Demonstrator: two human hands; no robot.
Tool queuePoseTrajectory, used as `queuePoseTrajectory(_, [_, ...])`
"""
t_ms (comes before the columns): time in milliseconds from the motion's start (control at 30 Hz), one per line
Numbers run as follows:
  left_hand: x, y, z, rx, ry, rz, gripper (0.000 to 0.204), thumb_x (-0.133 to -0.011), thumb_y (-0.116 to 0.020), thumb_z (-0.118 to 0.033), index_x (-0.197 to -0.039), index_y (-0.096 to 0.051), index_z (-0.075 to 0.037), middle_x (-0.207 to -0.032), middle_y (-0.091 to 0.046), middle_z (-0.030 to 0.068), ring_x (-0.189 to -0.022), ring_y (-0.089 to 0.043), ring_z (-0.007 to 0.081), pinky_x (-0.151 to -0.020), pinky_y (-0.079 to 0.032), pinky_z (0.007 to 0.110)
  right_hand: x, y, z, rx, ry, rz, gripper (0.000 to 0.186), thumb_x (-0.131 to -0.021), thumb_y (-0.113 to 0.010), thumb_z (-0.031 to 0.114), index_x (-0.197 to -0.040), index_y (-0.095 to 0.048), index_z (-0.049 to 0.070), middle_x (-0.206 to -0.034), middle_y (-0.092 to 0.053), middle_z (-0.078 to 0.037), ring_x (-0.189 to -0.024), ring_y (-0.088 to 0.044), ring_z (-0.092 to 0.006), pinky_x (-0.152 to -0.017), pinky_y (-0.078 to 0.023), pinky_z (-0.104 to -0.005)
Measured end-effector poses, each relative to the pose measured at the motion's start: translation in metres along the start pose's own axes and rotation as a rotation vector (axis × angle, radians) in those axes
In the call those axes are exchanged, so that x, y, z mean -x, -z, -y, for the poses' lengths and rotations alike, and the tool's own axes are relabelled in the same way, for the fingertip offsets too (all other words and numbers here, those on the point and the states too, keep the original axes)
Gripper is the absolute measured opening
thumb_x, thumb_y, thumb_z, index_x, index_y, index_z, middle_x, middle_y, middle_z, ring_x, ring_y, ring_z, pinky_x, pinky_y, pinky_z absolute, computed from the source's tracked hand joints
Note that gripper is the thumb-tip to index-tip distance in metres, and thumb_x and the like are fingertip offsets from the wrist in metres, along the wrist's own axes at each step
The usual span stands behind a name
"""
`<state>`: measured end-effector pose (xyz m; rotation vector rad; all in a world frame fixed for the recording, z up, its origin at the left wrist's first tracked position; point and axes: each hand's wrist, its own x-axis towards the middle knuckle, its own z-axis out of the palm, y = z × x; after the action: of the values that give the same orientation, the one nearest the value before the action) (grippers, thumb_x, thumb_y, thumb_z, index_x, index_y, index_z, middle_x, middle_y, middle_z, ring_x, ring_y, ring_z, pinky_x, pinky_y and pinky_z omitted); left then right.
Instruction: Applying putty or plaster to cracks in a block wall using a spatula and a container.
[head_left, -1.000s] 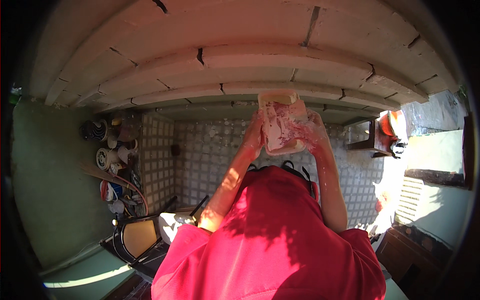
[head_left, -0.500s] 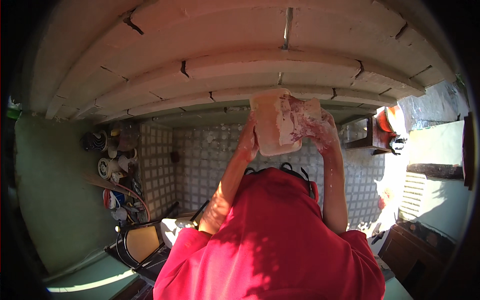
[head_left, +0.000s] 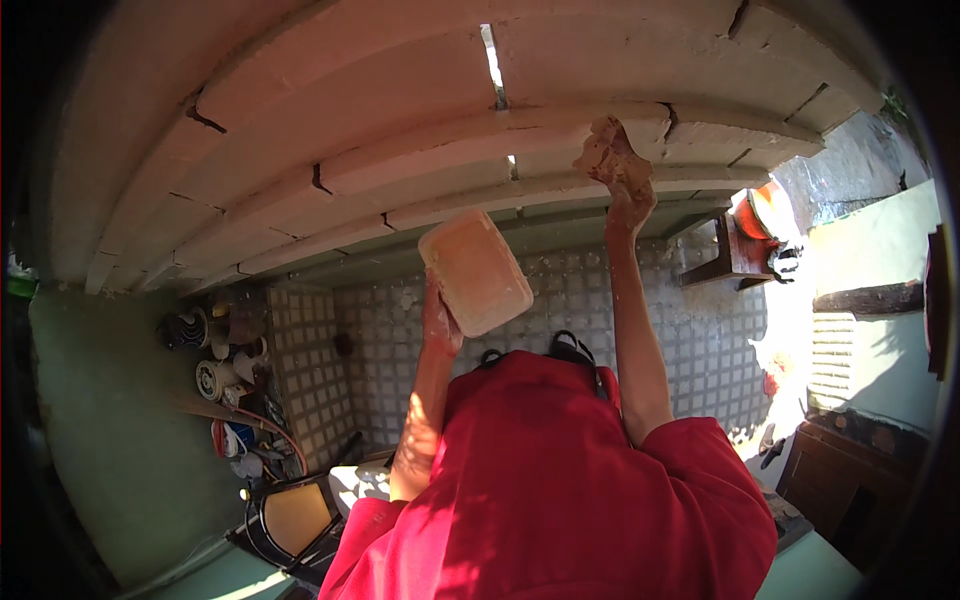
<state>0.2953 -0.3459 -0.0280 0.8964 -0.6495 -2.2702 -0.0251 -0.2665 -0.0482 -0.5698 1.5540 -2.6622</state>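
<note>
My left hand (head_left: 440, 316) grips a rectangular pale plastic tub (head_left: 475, 270) by its left side, tilted below the beams. My right hand (head_left: 630, 205) is raised up and to the right, closed on a flat, putty-smeared piece (head_left: 612, 148), its exact kind unclear, against or just under a cracked pale beam (head_left: 540, 125). Pale smears coat my fingers and wrists.
Overhead are cracked slabs (head_left: 380, 70). At left are several buckets and tools (head_left: 215, 380) and a chair (head_left: 298, 515). At right stand a wooden stool (head_left: 730, 255) with an orange bucket (head_left: 762, 210). Below is a tiled floor (head_left: 700, 340).
My hands have separated. The tub has moved left and down with my left hand; the flat piece has left it, rising with my right hand toward the beam.
</note>
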Motion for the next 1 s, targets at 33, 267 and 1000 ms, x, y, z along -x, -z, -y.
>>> queuePoseTrajectory(33, [0.003,-0.002,-0.001,0.053,0.022,-0.023,0.059,-0.102,-0.042,-0.048,-0.148,-0.035,-0.012,-0.145,-0.047,0.0048,-0.13,-0.05,0.0218,-0.109,-0.042,0.038,0.003,-0.004,-0.006,0.074,0.074,-0.088,0.012,-0.085,-0.054,-0.009,-0.093,-0.061,-0.004,-0.093,-0.059,0.001,-0.08,-0.051,-0.0073,-0.074,-0.042,-0.0212])
queuePoseTrajectory(267, [0.028,0.02,-0.006,-0.008,-0.067,-0.063,0.057,-0.103,-0.041,-0.048,-0.147,-0.037,-0.012,-0.145,-0.048,0.0044,-0.129,-0.05,0.0217,-0.108,-0.043,0.038,0.031,-0.039,-0.032,0.161,0.085,-0.229,0.015,-0.09,-0.062,0.002,-0.102,-0.068,-0.004,-0.091,-0.067,-0.004,-0.087,-0.06,-0.0095,-0.079,-0.05,-0.027])
queuePoseTrajectory(1000, [0.067,0.037,-0.037,-0.025,-0.121,-0.082,0.057,-0.102,-0.043,-0.047,-0.146,-0.037,-0.01,-0.145,-0.048,0.0057,-0.129,-0.05,0.0237,-0.108,-0.043,0.041,0.061,-0.145,-0.038,0.574,0.246,-0.332,0.046,-0.096,-0.057,0.012,-0.14,-0.049,0.001,-0.112,-0.069,-0.021,-0.075,-0.062,-0.0168,-0.068,-0.049,-0.0304])
